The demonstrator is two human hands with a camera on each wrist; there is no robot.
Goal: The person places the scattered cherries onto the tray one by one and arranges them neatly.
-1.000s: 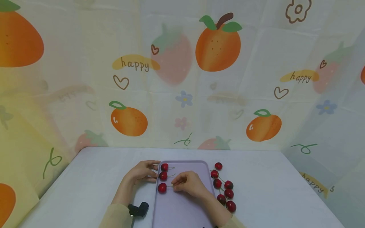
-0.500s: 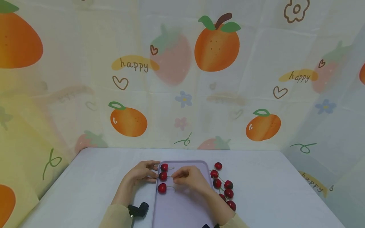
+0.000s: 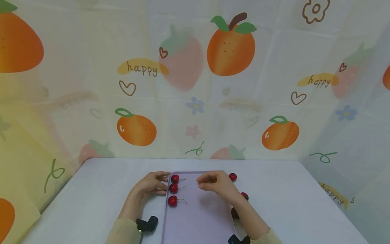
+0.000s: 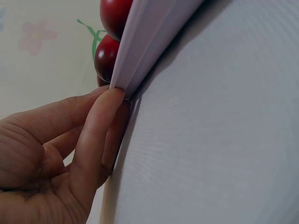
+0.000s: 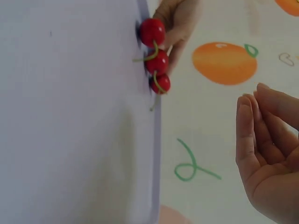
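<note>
Three red cherries with stems line the left side of a pale purple tray (image 3: pixel 198 223): a far cherry (image 3: pixel 175 178), a middle cherry (image 3: pixel 173 188) and a near cherry (image 3: pixel 172 201). Their stems point right. My left hand (image 3: pixel 145 184) rests beside the tray, its extended fingertips touching the outer left edge; the left wrist view shows the thumb (image 4: pixel 100 112) against the wall. Over the tray's upper right part hovers my right hand (image 3: pixel 216 184), fingers loosely bent. Nothing shows between its fingertips in the right wrist view.
Right of the tray lie more cherries on the white table (image 3: pixel 304 210), including a far one (image 3: pixel 233 177); my right hand and forearm partly hide others. Black wrist devices (image 3: pixel 147 224) sit at both wrists. A fruit-print curtain (image 3: pixel 195 81) hangs behind the table.
My right hand has moved from the near cherry's stem to the middle cherry's stem, then away to the right and farther back. The left hand stays at the tray's edge.
</note>
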